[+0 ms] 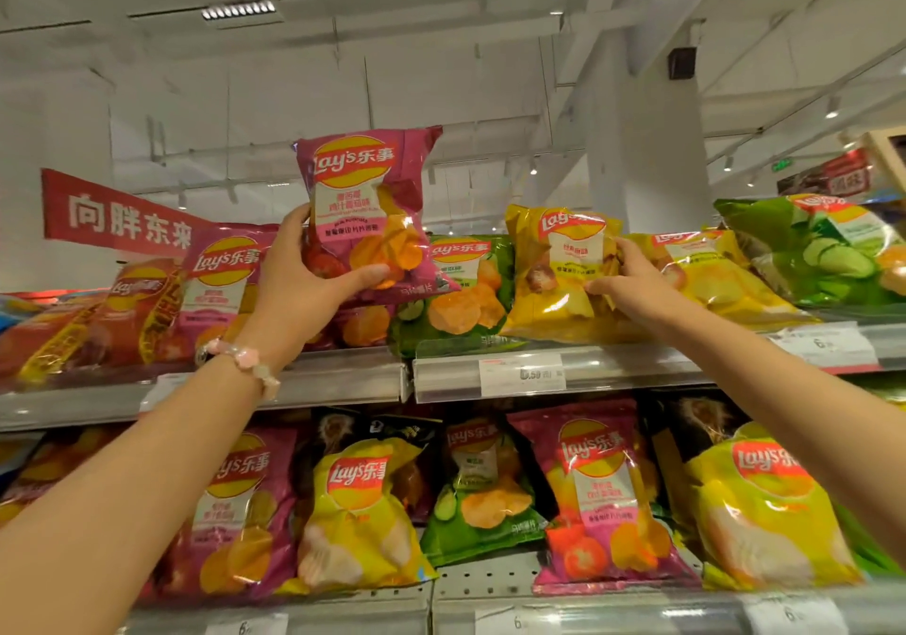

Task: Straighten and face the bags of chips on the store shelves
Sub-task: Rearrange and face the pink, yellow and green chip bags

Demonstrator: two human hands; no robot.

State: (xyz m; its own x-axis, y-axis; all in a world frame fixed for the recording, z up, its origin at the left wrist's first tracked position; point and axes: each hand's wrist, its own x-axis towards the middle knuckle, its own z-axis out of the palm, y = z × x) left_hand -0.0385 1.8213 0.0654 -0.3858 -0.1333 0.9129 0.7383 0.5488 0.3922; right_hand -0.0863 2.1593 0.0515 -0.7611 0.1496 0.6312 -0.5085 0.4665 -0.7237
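Head view: left hand [299,286] grips pink bag [365,203]; right hand [630,281] pinches yellow bag [554,301].

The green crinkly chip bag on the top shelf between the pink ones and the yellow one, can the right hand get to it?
Probably yes. The green crinkly chip bag sits just beside the yellow glossy chip bag that the right hand is touching, and its front is uncovered. That hand would have to let go first.

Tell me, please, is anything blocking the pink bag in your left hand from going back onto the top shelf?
Nothing visible blocks it: the left hand holds the pink bag above the top shelf, directly over another pink bag.
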